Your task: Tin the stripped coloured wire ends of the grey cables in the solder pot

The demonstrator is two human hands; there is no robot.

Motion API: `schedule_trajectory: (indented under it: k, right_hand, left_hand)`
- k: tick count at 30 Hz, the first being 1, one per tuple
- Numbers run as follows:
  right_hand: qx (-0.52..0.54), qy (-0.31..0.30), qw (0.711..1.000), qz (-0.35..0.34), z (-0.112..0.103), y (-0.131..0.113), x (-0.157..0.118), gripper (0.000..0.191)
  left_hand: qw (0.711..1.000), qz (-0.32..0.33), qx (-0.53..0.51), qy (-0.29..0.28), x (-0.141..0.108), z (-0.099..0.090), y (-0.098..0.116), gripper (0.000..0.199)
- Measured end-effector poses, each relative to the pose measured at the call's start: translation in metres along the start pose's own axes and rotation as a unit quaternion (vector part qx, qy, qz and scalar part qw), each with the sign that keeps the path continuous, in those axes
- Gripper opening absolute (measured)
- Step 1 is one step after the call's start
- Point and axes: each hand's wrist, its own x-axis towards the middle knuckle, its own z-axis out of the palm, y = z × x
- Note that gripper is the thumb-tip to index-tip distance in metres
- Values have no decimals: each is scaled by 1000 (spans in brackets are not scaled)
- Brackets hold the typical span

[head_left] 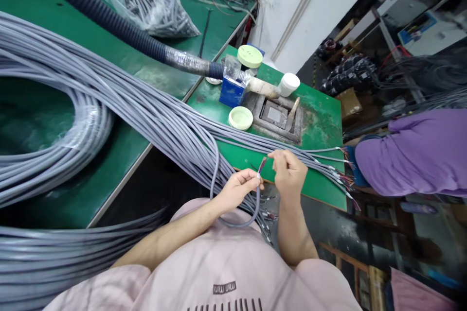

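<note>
one grey cable (257,202), at near edge of tabletop (321,102), likely light and springy, best held by jacket (258,193), not delicate wires (262,164); left hand (239,185) pinching its end, right hand (291,171) curled beside, grip unclear.

we see a clear bag (156,5) of short grey pieces on the green table (156,75), and a dark hose (134,41) running past it to a blue box (232,92). near the box we find a pale green dish (241,118) and a white cup (289,84). beyond, we see a white panel (292,9); at right, a person in purple (416,155).
</note>
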Motion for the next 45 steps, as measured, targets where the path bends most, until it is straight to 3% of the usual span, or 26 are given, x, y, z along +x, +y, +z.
schedule_trajectory:
  k: [2,3,6,8,13,20,27,37,45]
  right_hand:
    - [24,42,999,17,-3,2,4,28]
    - [27,33,999,18,-3,2,4,27]
    - [8,-75,997,-6,0,-3,0,16]
    - [-3,-105,994,-23,7,-7,-5,11]
    - [4,-49,998,-40,19,-10,-15,17]
    - [39,-38,996,-65,20,-2,-23,12]
    - [40,-23,998,-46,15,3,-30,13]
    - [29,-74,995,-54,16,-6,-16,11]
    - [65,-106,984,-131,10,3,-17,26]
  left_hand:
    - [1000,5,8,18,-1,-3,0,40]
    - [1000,8,9,25,-2,-4,1,40]
    - [999,18,7,32,-2,-4,2,41]
    - [999,21,8,27,-1,-4,4,41]
    - [999,30,-12,30,-1,-7,4,37]
    - [991,-5,-128,32,-1,-11,8,34]
    - [979,-46,-190,49,-1,-9,18,39]
    - [976,-66,-206,3,-5,-13,19,38]
    - [980,-52,-193,17,-4,-12,21,37]
